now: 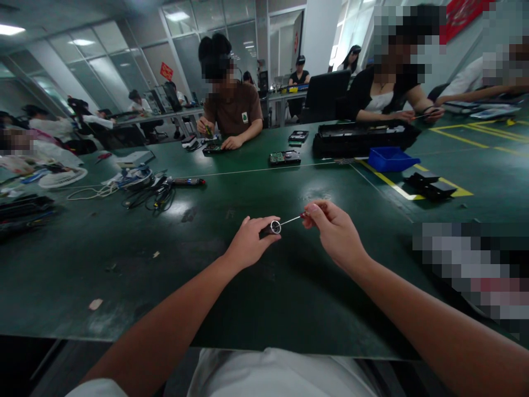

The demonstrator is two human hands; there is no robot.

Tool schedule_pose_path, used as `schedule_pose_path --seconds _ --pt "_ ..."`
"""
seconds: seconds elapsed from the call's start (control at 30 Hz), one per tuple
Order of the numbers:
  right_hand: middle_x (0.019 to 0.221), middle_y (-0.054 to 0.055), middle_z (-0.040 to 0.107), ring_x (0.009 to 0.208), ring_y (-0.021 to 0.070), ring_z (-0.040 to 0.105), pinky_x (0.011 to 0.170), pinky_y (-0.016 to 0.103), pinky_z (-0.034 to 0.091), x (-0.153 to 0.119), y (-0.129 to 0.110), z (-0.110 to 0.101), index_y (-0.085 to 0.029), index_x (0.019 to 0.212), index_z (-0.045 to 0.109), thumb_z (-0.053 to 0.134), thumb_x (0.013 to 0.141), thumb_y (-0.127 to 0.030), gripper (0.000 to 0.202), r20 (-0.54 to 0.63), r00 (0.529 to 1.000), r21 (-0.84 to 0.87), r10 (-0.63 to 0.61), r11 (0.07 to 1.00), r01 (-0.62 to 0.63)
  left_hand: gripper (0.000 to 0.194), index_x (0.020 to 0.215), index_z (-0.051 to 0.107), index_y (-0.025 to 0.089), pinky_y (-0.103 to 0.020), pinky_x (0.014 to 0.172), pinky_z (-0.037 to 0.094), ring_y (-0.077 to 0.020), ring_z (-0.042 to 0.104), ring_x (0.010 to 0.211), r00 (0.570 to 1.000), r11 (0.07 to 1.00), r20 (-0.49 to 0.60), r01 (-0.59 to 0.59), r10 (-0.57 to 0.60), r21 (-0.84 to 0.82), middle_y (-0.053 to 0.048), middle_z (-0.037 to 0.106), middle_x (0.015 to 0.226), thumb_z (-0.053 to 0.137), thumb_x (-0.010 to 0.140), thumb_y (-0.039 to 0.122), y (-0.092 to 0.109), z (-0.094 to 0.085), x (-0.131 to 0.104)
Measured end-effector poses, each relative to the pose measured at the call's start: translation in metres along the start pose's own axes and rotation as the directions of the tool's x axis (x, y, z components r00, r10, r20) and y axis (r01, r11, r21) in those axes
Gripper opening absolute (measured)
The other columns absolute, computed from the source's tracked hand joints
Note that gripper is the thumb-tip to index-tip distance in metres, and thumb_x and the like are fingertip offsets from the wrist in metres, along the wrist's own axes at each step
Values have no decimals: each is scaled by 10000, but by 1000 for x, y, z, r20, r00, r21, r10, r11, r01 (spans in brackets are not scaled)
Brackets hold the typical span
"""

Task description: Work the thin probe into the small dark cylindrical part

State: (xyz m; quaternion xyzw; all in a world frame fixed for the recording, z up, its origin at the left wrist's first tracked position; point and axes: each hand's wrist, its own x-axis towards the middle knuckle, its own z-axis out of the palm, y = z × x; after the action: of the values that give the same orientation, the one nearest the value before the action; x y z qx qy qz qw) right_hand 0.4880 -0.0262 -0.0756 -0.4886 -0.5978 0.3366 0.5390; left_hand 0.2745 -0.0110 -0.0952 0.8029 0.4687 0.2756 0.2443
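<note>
My left hand point(253, 242) grips a dark cylinder with a bright metal ring point(275, 226) at its open end, which faces right and toward me. What kind of part it is I cannot make out. In my right hand point(333, 227) is a thin screwdriver with a red handle point(305, 214), pinched between thumb and fingers. Its metal shaft point(291, 220) points left, and the tip is at the ringed end of the cylinder. Whether the tip touches inside is too small to tell. Both hands are above the green table point(231, 309).
Beyond my hands lie a hard drive point(285, 157), a long black housing point(366, 140), a blue bin point(392, 159) and a black bracket point(432, 185). Tangled cables point(159, 193) lie to the left. Across the table a person in brown point(233, 110) works on another drive.
</note>
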Motion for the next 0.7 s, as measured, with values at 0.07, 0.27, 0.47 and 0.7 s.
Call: schedule_pose_path --seconds 0.07,0.27,0.47,0.7 --pt "646 7 650 589 162 592 602 322 446 -1 -5 -4 -209 797 657 571 923 -495 324 11 1000 -163 2 987 0 380 1271 611 303 -599 1188 132 -262 582 1144 1000 1000 3 13 -13 7 -33 670 1212 654 895 333 -1 0 0" --pt "534 -5 602 471 142 512 510 299 365 -1 -9 -7 -215 685 639 589 897 -524 378 -3 997 -395 -80 916 73 396 1300 580 330 -622 1198 54 -257 575 1176 999 999 15 36 -36 24 -10 666 1235 636 909 353 -3 0 -1" --pt "768 28 685 663 175 620 608 301 435 -1 -7 -7 -203 958 643 508 941 -320 180 124 988 -345 -92 930 130 375 1275 589 335 -608 1194 118 -233 585 1150 999 997 16 40 -41 62 7 667 1235 648 905 335 -4 -1 -1" --pt "669 36 648 584 187 581 559 319 385 3 -8 -8 -194 912 691 385 993 -437 399 86 996 -438 -15 898 51 372 1270 596 326 -590 1182 164 -229 590 1114 1000 998 16 24 -25 53 12 675 1201 654 903 343 -2 0 -2"
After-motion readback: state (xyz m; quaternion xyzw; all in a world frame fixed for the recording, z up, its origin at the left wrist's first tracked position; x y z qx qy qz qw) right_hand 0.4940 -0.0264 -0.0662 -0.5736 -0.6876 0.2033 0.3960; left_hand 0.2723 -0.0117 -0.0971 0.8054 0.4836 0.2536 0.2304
